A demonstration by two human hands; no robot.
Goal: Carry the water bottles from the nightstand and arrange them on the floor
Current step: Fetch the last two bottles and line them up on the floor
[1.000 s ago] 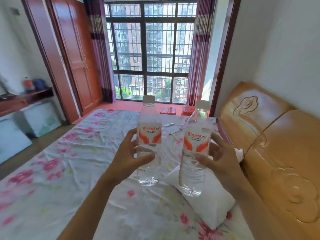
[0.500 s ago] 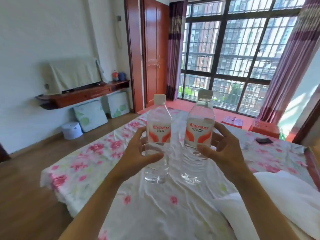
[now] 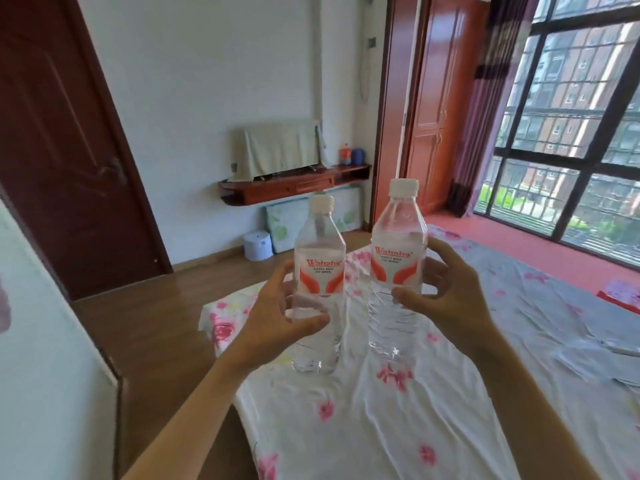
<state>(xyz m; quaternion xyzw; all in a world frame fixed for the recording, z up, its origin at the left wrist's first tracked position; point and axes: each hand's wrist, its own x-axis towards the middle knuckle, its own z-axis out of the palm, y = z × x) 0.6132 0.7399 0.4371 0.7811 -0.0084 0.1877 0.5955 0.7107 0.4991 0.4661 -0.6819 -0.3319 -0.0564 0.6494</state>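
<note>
I hold two clear water bottles with white caps and red-and-white labels upright in front of me, above the bed. My left hand (image 3: 277, 317) is wrapped around the lower body of the left bottle (image 3: 319, 268). My right hand (image 3: 446, 296) grips the right bottle (image 3: 398, 258) from its right side, just under the label. The two bottles stand side by side, a small gap apart, the right one slightly higher. The wooden floor (image 3: 156, 317) lies to the left of the bed. The nightstand is out of view.
A bed with a flowered sheet (image 3: 398, 410) fills the lower right. A dark door (image 3: 69, 150) stands at the left. A wall shelf (image 3: 294, 185), a small white bin (image 3: 257, 244) and flat cushions sit against the far wall. A large barred window (image 3: 571, 133) is at the right.
My view has swung left, from the window and headboard to the door and wooden floor. Both hands keep the bottles upright in front of me in the same grip.
</note>
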